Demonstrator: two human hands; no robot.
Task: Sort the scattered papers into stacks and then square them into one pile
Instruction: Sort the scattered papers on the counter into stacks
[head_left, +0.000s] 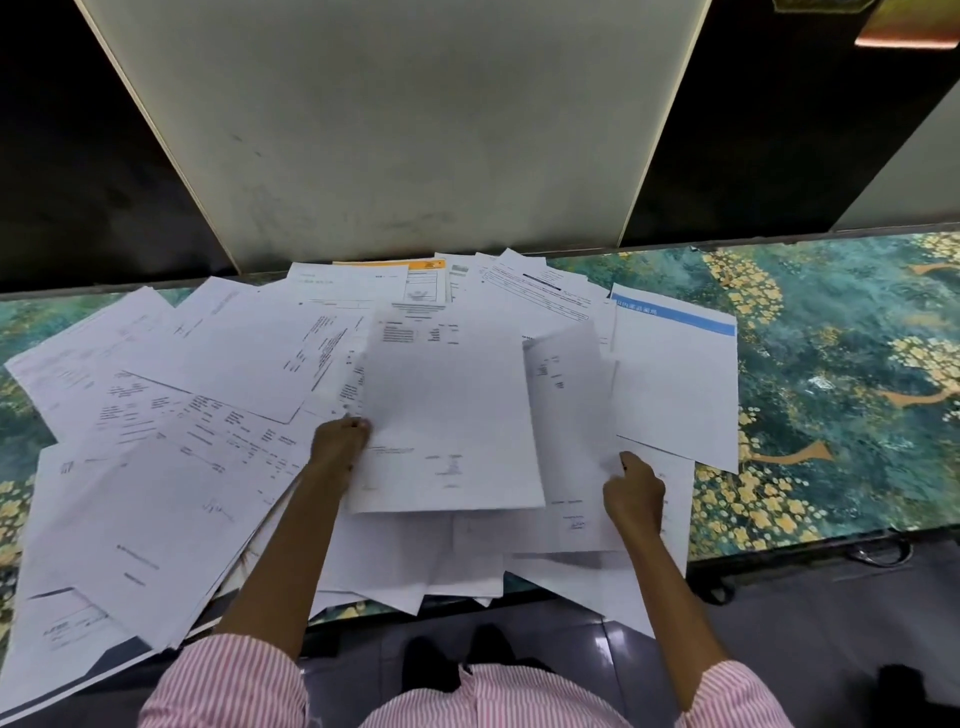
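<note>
**Both hands on sheets amid a wide scatter of papers**

A pale panel (395, 130) stands upright well beyond the middle sheet (447, 405), with dark surfaces on either side of it. The table (841, 374), covered in a green and gold floral pattern, lies under the middle sheet and shows bare to its right. The scattered papers (171, 426) fan out in overlapping layers, mostly to the left of the middle sheet and also beyond and below it. Some hang over the table's near edge. The middle sheet itself is largely blank, with small print near its top and bottom. A blue-banded sheet (675, 374) lies to its right, on top of the others there. Between those two, a lifted sheet (571, 405) curls upward, just beside the middle sheet. An orange-headed sheet (427, 266) peeks out beyond the middle sheet's far end. The left hand (340, 441) pinches the middle sheet's left edge with curled fingers. The right hand (634, 493), to the right of the middle sheet, has its fingers curled and grasps the lifted sheet's right edge. Both sleeves are pink-striped (234, 686).
</note>
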